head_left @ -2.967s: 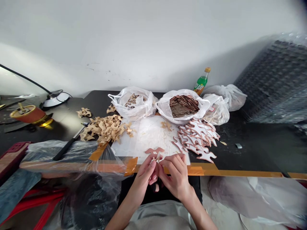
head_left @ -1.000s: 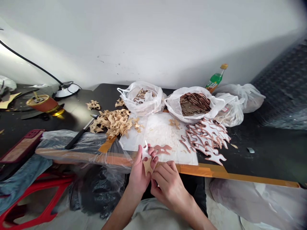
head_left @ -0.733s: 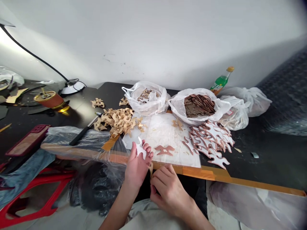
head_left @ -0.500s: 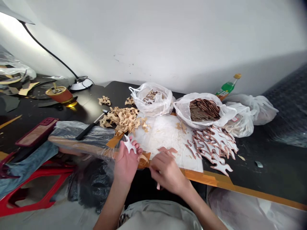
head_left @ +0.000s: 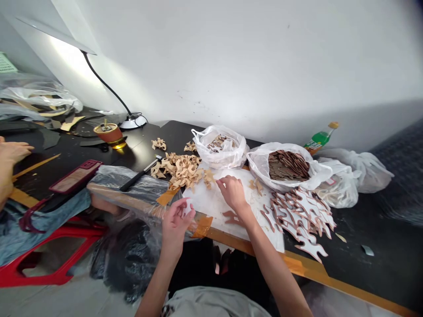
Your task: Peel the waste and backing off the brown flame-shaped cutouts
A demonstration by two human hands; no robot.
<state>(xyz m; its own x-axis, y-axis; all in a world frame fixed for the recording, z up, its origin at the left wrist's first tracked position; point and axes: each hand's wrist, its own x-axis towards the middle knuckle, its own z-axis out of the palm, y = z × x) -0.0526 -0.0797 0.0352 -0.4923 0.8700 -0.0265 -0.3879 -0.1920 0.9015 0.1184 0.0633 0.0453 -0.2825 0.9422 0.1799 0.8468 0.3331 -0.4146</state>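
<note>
My left hand (head_left: 175, 220) is closed around a small white-faced cut-out piece (head_left: 187, 207) with curved points, above the table's front edge. Farther forward, over the white sheet (head_left: 211, 202), my right hand (head_left: 233, 191) has bent fingers with the tips drawn together; whatever they hold is too small to make out. Its fingertips are beside some tan curled scraps (head_left: 209, 178), at the right edge of a heap of similar scraps (head_left: 181, 169). A brown cut-out (head_left: 233, 218) lies on the sheet under my right forearm.
White-faced cut-outs (head_left: 302, 215) are piled at right. Behind are a bag of brown pieces (head_left: 322, 174) and another open bag (head_left: 228, 158). A green bottle (head_left: 319, 138), knife-like black tool (head_left: 137, 176), phone (head_left: 76, 176) and lamp (head_left: 132, 121) stand around. Another person's hand (head_left: 15, 152) is far left.
My right hand has moved forward from the table edge to the tan scraps. My left hand's fingers have curled around the white-faced piece. The view has shifted, and another person's hand appears at left.
</note>
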